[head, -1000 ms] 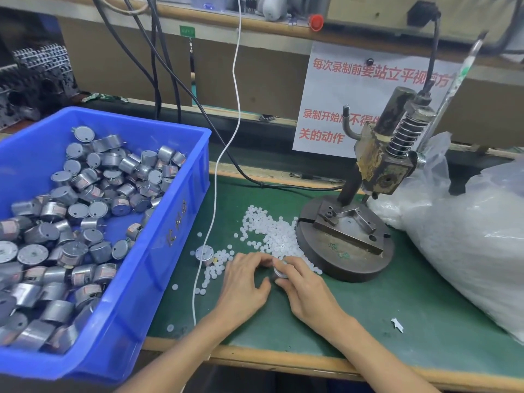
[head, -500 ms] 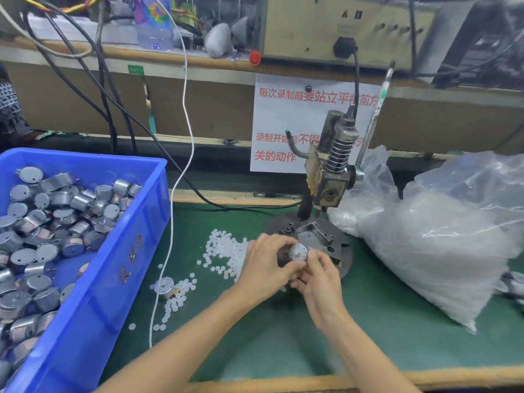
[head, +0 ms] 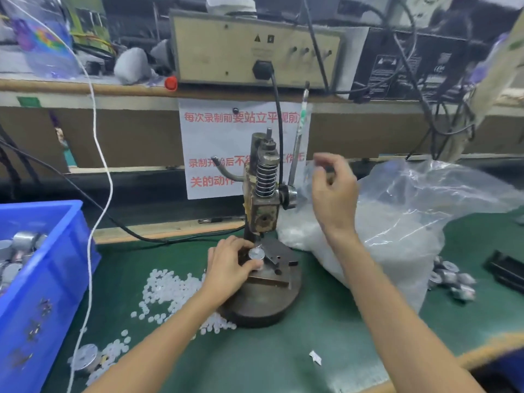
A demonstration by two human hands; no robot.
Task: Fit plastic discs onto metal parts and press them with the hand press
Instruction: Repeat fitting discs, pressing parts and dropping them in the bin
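One metal part (head: 256, 255), flat face up, axis vertical, in grip of left hand (head: 226, 269); right hand (head: 334, 191) slack, empty.

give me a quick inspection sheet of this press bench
surface: green mat.
job's things: metal part on hand press base; white discs loose on mat; blue bin holds more parts.
clutter: plastic bag, paper scrap, loose parts by the bag.
hands: left hand grips metal part; right hand raised beside lever, touching nothing.
cables: white cord hangs over mat; black cable drops behind press.
surroundings: red-lettered notice; beige box on shelf.
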